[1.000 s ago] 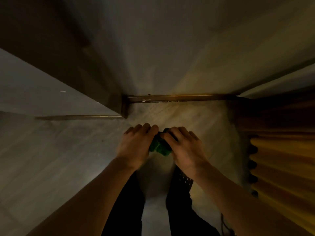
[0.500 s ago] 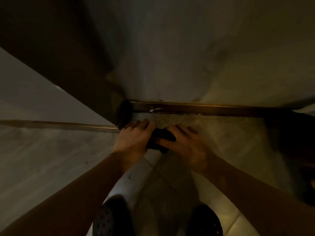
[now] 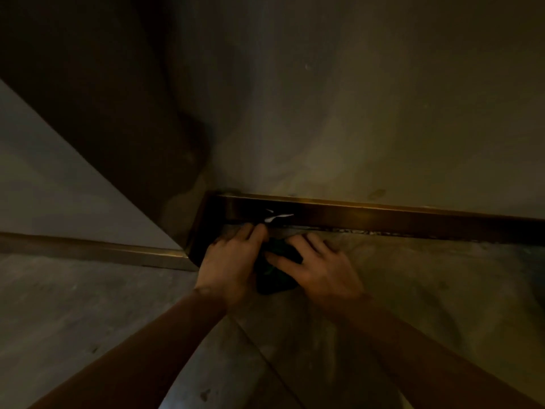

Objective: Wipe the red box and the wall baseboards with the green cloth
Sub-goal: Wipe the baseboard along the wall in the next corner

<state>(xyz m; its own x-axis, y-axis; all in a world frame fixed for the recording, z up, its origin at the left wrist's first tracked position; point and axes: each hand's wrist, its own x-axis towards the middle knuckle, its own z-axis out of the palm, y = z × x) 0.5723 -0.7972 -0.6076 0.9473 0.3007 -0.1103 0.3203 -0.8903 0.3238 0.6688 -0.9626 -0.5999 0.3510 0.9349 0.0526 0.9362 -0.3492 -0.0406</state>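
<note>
The green cloth [image 3: 275,268] is bunched dark between both hands, low over the floor just in front of the wall. My left hand [image 3: 231,262] grips its left side, fingertips touching the foot of the baseboard. My right hand [image 3: 317,267] holds its right side with fingers spread over it. The brown baseboard [image 3: 383,221] runs along the wall ahead, with a white scuff near its left end. A second baseboard [image 3: 97,250] runs along the wall on the left, past the outer corner. The red box is not in view.
A dark wall corner [image 3: 194,228] juts out just left of my hands. The grey tiled floor [image 3: 413,290] stretches to the right along the wall. The scene is dim and the lower left floor [image 3: 73,305] is in shadow.
The view has dropped closer to the floor and wall. Both hands with the cloth have moved forward to the baseboard's foot. My feet and the yellow object at right have left the view.
</note>
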